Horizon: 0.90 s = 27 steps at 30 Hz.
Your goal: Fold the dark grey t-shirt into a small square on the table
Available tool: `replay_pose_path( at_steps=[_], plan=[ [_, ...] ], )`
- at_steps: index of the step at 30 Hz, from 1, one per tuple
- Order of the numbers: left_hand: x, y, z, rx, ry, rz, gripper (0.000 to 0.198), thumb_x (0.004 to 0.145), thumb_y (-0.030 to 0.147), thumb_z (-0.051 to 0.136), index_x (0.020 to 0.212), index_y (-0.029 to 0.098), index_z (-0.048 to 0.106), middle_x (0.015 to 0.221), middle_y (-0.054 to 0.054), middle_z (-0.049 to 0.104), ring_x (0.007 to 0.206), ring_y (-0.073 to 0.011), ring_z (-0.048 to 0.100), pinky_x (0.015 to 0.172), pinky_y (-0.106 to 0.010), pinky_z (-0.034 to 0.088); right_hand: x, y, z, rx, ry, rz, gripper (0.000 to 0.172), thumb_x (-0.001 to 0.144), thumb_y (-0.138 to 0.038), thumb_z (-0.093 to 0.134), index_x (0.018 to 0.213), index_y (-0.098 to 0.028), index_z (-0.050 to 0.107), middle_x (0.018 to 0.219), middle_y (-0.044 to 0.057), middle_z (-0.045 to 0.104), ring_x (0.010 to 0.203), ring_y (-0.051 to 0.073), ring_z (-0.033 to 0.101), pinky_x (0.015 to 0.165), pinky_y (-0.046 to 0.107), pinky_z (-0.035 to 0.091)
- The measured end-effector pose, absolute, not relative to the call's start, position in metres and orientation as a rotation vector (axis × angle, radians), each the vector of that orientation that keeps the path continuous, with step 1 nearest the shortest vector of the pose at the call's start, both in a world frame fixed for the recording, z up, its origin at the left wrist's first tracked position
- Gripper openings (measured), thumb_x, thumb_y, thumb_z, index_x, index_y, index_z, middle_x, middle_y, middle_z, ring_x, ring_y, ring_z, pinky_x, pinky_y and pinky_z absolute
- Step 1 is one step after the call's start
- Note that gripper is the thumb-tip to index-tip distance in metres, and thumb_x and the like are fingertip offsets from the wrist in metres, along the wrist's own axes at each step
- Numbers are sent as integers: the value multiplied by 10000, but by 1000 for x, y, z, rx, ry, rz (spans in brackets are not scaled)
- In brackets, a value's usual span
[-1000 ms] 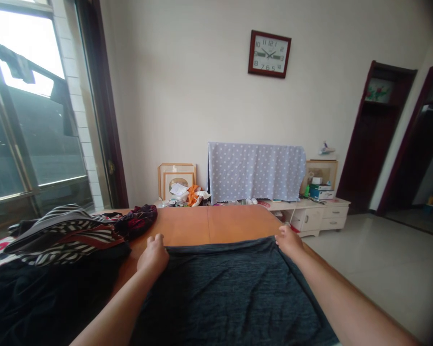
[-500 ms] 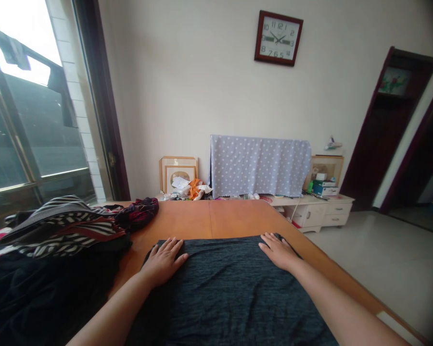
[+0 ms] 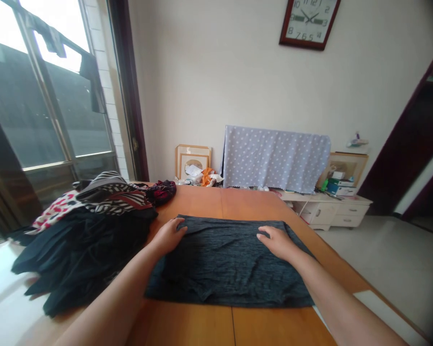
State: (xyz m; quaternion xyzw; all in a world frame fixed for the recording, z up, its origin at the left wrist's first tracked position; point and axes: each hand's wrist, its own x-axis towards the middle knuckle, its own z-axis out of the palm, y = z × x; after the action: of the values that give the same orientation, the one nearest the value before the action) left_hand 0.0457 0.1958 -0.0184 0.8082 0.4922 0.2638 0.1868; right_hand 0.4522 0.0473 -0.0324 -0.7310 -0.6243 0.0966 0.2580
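A dark blue-grey heathered garment (image 3: 234, 259) lies spread on the wooden table in front of me, with some wrinkles across it. Its kind is not clear from its folded, roughly rectangular shape. At its far left corner is my left hand (image 3: 169, 235), fingers slightly bent and apart from the thumb. My right hand (image 3: 278, 243) is over the far right part of the cloth, also with curved fingers and a gap to the thumb. Neither hand shows cloth gripped in it; whether the fingertips touch the fabric is hard to tell.
To the left lies a heap of clothes: black cloth (image 3: 90, 250), striped pieces (image 3: 111, 190) and a red-spotted one (image 3: 56, 211). The wooden table (image 3: 191, 322) reaches toward a white cabinet (image 3: 319, 214). A polka-dot cover (image 3: 274, 158) hangs behind.
My view has tilted down and turned left, bringing the garment's near edge and more of the clothes heap into sight. Both hands went from lying flat with spread fingers to curved.
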Motion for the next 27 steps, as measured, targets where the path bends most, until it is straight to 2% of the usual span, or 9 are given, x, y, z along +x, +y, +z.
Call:
replay_pose_path(
  at_steps=[3, 6, 10, 14, 18, 21, 23, 25, 27],
  plan=[
    [30, 182, -16, 2091, 1491, 837, 439, 888, 401, 509, 1239, 159, 611, 1208, -96, 698, 1124, -226, 632, 945, -281, 461, 417, 36, -22, -1844, -1711, 340, 394, 895, -399, 554, 1203, -183, 670, 1237, 104, 679, 1142, 246, 617, 994, 335, 447],
    [14, 170, -16, 2007, 1611, 852, 375, 895, 370, 478, 1153, 153, 642, 1083, -101, 732, 967, -218, 672, 791, -270, 479, 374, 25, -8, -1726, -1771, 439, 298, 884, -384, 562, 1059, -192, 708, 1048, 71, 737, 962, 220, 662, 850, 302, 483],
    [2, 156, -17, 1955, 1661, 824, 309, 878, 359, 487, 1048, 172, 666, 933, -72, 744, 803, -191, 667, 640, -252, 431, 312, 12, 7, -1574, -1918, 561, 205, 877, -337, 557, 876, -187, 698, 833, 11, 715, 764, 160, 620, 701, 249, 445],
    [1, 143, -18, 1956, 1643, 754, 280, 868, 403, 497, 921, 198, 680, 757, -27, 724, 660, -168, 622, 556, -252, 374, 264, 6, 6, -1483, -1974, 647, 154, 867, -313, 585, 847, -186, 671, 765, -13, 669, 688, 123, 564, 634, 217, 396],
    [1, 135, -15, 1979, 1611, 679, 261, 831, 441, 556, 849, 211, 677, 659, -1, 696, 604, -157, 598, 537, -250, 347, 244, -2, -7, -1531, -2024, 615, 203, 823, -413, 674, 847, -212, 663, 710, -29, 612, 637, 113, 517, 578, 217, 334],
    [0, 132, -11, 2050, 1593, 565, 334, 835, 537, 542, 841, 225, 662, 649, -1, 690, 604, -164, 598, 537, -254, 331, 242, -8, -12, -1552, -2124, 527, 303, 726, -481, 762, 891, -245, 667, 744, -35, 598, 654, 121, 510, 602, 233, 330],
    [-2, 129, -8, 2135, 1612, 476, 406, 810, 624, 543, 834, 232, 649, 710, -14, 702, 644, -177, 609, 550, -259, 328, 243, -11, -14, -1527, -2177, 476, 324, 689, -447, 789, 920, -258, 664, 788, -32, 608, 693, 133, 525, 645, 245, 347],
    [-3, 126, -6, 2199, 1626, 420, 447, 766, 671, 572, 845, 237, 640, 798, -27, 712, 694, -194, 621, 563, -264, 333, 244, -11, -16, -1510, -2176, 446, 277, 694, -366, 774, 924, -260, 661, 825, -25, 620, 728, 143, 541, 681, 253, 364],
    [-3, 123, -6, 2226, 1592, 386, 430, 731, 633, 626, 909, 242, 635, 851, -31, 711, 728, -208, 629, 571, -268, 346, 244, -9, -18, -1497, -2143, 449, 181, 725, -290, 722, 893, -258, 661, 844, -19, 627, 749, 146, 557, 700, 253, 377]
  ],
)
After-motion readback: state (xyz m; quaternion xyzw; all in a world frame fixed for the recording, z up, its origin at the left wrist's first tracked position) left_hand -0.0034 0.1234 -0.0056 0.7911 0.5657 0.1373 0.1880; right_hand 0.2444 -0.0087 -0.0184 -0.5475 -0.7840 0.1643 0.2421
